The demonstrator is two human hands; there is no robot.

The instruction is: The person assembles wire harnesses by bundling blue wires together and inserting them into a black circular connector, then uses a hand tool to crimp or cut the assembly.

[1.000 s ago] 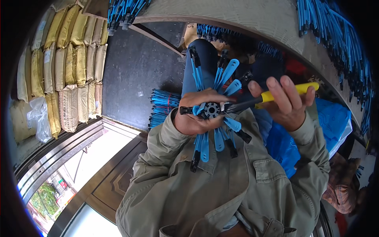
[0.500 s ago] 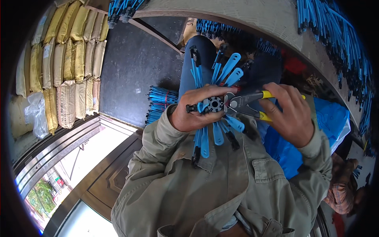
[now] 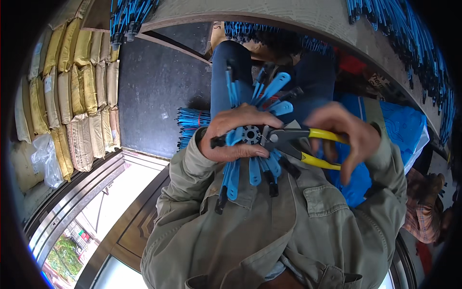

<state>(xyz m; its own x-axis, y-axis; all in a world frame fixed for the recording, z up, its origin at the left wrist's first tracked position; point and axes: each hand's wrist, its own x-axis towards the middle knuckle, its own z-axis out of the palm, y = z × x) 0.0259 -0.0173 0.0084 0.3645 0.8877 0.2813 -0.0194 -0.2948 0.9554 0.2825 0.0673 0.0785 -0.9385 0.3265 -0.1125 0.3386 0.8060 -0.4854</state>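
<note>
In my left hand point(image 3: 236, 137) is a round black slotted hub point(image 3: 251, 135), its fingers and thumb closed round it. Blue flat strips point(image 3: 276, 85) with holes near their tips, along with thin blue rods with black ends, fan out from it above and below the hand. A pair of pliers with yellow handles point(image 3: 320, 163) has its dark jaws against the hub's right side; whether they bite on anything is hard to see. My right hand point(image 3: 349, 137) is loosely round the handles, fingers curled and partly blurred, some of them between the two grips.
Bundles of blue rods point(image 3: 192, 127) lie beside my left leg. More hang along the curved bench edge point(image 3: 269, 12) above. Stacked yellow and tan sacks point(image 3: 77, 91) line the left side. A blue plastic bag point(image 3: 402, 120) is at my right, and a person's plaid sleeve point(image 3: 423, 216) shows beyond.
My right hand has loosened round the handles, its fingers spreading and shifting. The hub, pliers and left hand sit slightly farther left and lower in the picture.
</note>
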